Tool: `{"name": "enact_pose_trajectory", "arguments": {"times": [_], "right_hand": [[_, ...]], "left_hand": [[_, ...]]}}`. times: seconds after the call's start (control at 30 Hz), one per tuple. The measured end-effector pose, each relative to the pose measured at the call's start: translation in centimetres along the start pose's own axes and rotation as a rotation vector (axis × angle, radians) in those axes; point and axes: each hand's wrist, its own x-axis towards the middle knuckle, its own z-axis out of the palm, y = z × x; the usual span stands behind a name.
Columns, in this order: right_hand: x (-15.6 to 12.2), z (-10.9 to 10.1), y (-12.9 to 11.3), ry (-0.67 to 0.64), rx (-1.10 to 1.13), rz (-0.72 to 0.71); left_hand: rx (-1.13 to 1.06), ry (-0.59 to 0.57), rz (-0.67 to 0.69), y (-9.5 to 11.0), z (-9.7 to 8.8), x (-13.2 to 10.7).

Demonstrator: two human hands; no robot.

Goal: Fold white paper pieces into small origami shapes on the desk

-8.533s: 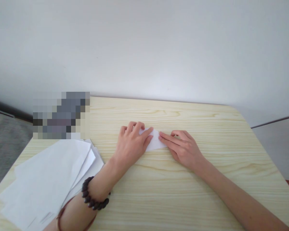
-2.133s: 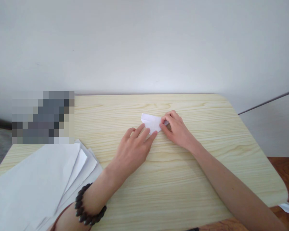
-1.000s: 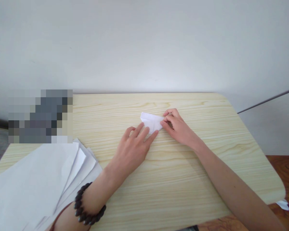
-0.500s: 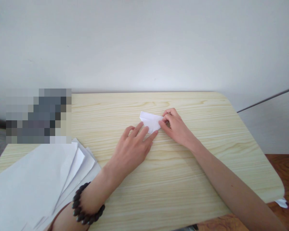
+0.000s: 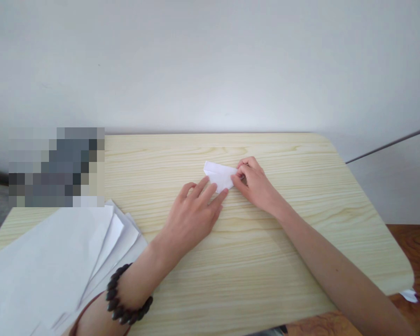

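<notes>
A small folded white paper [image 5: 220,176] lies near the middle of the light wooden table [image 5: 266,261]. My left hand [image 5: 192,217] rests flat, fingers stretched out, with its fingertips pressing the paper's near edge. My right hand [image 5: 254,184] has its fingers curled and pinches the paper's right end between thumb and fingertips. A dark bead bracelet [image 5: 126,308] circles my left wrist.
A loose stack of white paper sheets [image 5: 56,261] covers the table's near left corner. A blurred-out patch [image 5: 56,165] sits at the table's far left. A plain wall runs behind the table. A white scrap [image 5: 409,295] lies on the brown floor at the right.
Earlier both hands pressed the paper flat. Since then my right hand has curled into a pinch on the paper's right end, and my left hand has slid back to the near edge.
</notes>
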Motion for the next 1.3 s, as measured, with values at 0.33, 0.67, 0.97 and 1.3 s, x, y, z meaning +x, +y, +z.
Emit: {"name": "enact_pose_trajectory", "arguments": {"times": [0.33,0.67,0.97,1.3], "right_hand": [[-0.3,0.3,0.0,0.039,0.046,0.055],[-0.6,0.0,0.1,-0.004,0.086,0.026],[-0.6,-1.1,0.4,-0.095,0.149,-0.07],[-0.4,-1.8,1.2,-0.098,0.258,-0.028]], "left_hand": [[-0.003,0.028,-0.012,0.2,0.1,0.0],[-0.017,0.054,-0.021,0.2,0.2,0.0],[-0.027,0.057,-0.017,0.1,0.2,0.0],[-0.04,0.066,-0.015,0.1,0.3,0.1]]}}
